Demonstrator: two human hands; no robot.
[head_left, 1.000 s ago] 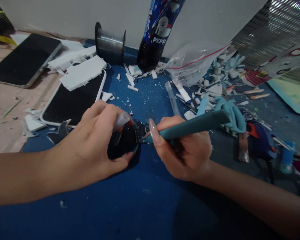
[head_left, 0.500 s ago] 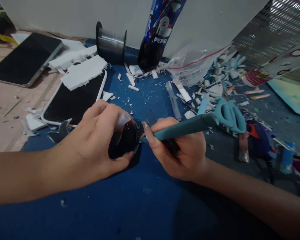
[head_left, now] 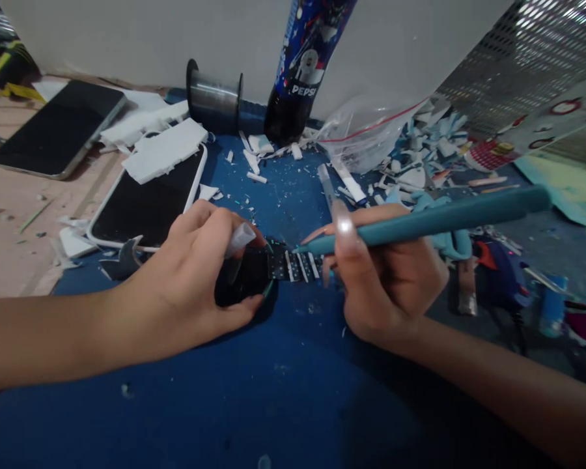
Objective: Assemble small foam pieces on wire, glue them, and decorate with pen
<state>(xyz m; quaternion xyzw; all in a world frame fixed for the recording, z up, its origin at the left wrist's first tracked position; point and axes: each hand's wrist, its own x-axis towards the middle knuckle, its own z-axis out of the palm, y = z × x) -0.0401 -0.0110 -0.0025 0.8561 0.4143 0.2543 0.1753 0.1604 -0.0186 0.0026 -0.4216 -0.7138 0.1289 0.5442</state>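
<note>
My left hand (head_left: 198,267) is curled over a dark, glossy piece (head_left: 241,277) on the blue mat, thumb along its near side and fingers along the far side. A pale translucent tip (head_left: 240,238) sticks out by the index finger; I cannot tell what it is. From the dark piece a short black strip (head_left: 293,266) with white bars and small dots runs to the right. My right hand (head_left: 390,273) grips a slim teal pen-like tool (head_left: 444,218) between thumb and fingers. Its tapered end lies over the strip's far edge; contact is unclear.
Behind stand a Pepsi bottle (head_left: 297,85), a wire spool (head_left: 215,98) and a plastic bag (head_left: 371,133). Left lie two phones, a dark one (head_left: 61,127) and a white-edged one (head_left: 146,202) under white foam (head_left: 166,151). Scraps, teal scissors (head_left: 461,244) and a glue gun (head_left: 502,273) are right.
My right hand has moved right and slightly up, swinging the teal tool flatter and uncovering the black barred strip. My left hand keeps its hold on the dark piece. The view has shifted slightly.
</note>
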